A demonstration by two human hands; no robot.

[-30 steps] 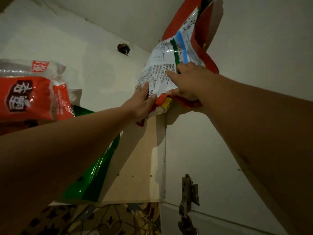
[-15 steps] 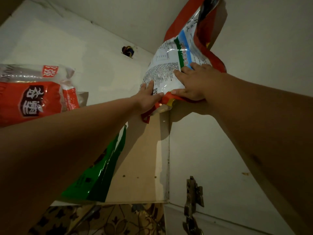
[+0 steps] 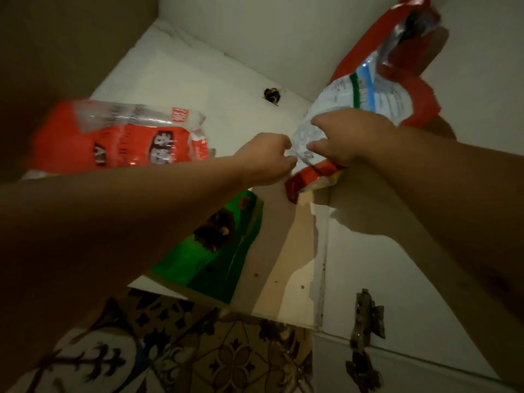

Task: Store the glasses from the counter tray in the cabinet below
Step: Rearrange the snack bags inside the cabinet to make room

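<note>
Both hands now grip the red and white bag (image 3: 365,92): left hand (image 3: 265,158) and right hand (image 3: 344,134), flat before, curl and pinch its lower edge.

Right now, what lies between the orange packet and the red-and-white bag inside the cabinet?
Head view: the left hand, fingers curled on the red-and-white bag's clear edge, crosses that stretch. Behind it, bare white cabinet wall beside the orange packet.

Three plastic food bags sit in the cabinet: one red-and-white printed bag (image 3: 365,89) inside the grip of both hands, one orange bag with a clear top (image 3: 122,137) left of that grip, and one glossy green bag (image 3: 215,251) below it. Two hands: left hand (image 3: 266,160), right hand (image 3: 346,137). One metal door hinge (image 3: 367,316) lies far below.
</note>
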